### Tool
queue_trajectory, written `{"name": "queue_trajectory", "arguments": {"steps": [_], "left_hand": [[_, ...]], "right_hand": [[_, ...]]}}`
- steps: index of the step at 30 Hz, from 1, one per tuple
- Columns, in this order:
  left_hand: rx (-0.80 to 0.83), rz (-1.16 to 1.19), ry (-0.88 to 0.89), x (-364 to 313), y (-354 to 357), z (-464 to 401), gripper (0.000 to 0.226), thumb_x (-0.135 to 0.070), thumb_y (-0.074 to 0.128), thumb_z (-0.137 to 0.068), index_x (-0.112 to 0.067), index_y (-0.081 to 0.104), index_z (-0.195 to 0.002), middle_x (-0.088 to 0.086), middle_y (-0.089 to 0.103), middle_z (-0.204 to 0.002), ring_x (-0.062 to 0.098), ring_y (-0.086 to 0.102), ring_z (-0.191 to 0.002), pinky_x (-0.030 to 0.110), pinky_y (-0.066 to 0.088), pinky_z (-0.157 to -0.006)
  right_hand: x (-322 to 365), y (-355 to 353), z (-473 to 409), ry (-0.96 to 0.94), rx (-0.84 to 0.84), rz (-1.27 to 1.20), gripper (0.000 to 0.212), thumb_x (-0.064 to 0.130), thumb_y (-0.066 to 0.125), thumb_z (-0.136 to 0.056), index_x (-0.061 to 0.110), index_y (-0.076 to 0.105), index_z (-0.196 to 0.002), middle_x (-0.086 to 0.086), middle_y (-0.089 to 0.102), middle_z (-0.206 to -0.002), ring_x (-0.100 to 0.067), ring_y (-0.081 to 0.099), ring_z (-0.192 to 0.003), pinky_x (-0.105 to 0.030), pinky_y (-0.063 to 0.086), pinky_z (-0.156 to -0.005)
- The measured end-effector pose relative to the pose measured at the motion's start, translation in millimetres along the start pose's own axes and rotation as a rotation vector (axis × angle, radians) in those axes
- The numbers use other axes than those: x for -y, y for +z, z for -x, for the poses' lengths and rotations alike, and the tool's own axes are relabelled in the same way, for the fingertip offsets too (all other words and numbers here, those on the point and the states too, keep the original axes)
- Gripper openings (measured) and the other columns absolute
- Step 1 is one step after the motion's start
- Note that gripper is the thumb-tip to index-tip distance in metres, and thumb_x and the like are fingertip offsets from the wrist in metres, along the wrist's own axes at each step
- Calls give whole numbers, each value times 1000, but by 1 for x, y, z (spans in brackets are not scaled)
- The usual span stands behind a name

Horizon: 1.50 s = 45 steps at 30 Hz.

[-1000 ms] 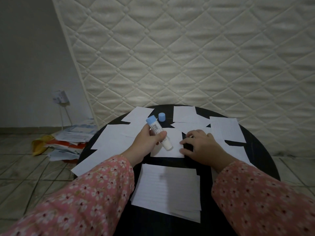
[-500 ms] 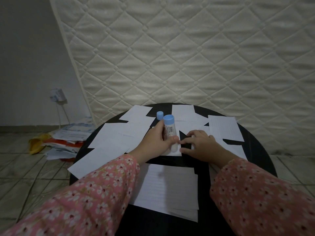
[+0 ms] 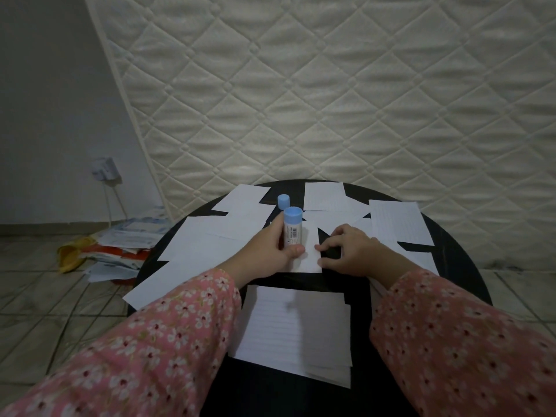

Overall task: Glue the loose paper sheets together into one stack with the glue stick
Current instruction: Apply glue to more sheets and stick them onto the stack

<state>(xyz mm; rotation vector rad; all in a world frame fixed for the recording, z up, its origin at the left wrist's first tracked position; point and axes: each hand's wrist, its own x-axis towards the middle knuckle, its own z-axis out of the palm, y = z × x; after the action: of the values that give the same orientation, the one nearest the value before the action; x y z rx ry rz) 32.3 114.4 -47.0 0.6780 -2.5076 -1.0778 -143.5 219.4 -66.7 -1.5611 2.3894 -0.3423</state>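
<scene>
My left hand (image 3: pixel 275 251) grips the glue stick (image 3: pixel 291 228), a white tube with a blue end pointing up, its lower end down on a small white sheet (image 3: pixel 310 254). My right hand (image 3: pixel 350 249) presses that sheet's right edge with its fingertips on the round black table (image 3: pixel 460 266). The blue cap (image 3: pixel 283 201) stands just behind the tube. A stack of lined sheets (image 3: pixel 296 329) lies between my forearms near the table's front. Several loose sheets (image 3: pixel 395 222) are spread over the far half.
A quilted white mattress (image 3: pixel 331 94) leans upright right behind the table. On the tiled floor at left lies a pile of papers and packets (image 3: pixel 120 248). A wall socket with a cable (image 3: pixel 103 171) sits on the left wall.
My left hand has tipped the glue stick from slanted to nearly upright and drawn it nearer over the small sheet. My right hand has stayed on the sheet's edge.
</scene>
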Motion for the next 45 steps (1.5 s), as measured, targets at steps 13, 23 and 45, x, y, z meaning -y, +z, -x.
{"name": "queue_trajectory", "arguments": {"steps": [13, 23, 45], "left_hand": [[-66, -6, -104, 25, -25, 7, 56, -21, 65, -90, -25, 37, -139, -10, 53, -115, 11, 51, -107, 24, 37, -90], [-530, 403, -159, 34, -19, -8, 26, -24, 65, -90, -24, 48, -110, -3, 62, -96, 12, 56, -78, 28, 45, -72], [-226, 42, -99, 5, 4, -75, 42, -23, 67, -89, -16, 46, -125, -6, 55, -108, 10, 52, -96, 24, 39, -80]], "right_hand": [[-2, 2, 0, -11, -12, -26, 40, 57, 59, -82, 44, 58, -120, 8, 38, -131, -13, 40, -123, -43, 32, -106], [-4, -1, 7, -227, -80, 55, 35, 46, 68, -80, 36, 64, -114, 8, 36, -139, -11, 19, -142, -38, 21, -111], [-1, 15, -6, -292, -67, 150, 63, 58, 50, -89, 31, 36, -145, 18, 26, -154, -8, 16, -144, -41, 21, -111]]}}
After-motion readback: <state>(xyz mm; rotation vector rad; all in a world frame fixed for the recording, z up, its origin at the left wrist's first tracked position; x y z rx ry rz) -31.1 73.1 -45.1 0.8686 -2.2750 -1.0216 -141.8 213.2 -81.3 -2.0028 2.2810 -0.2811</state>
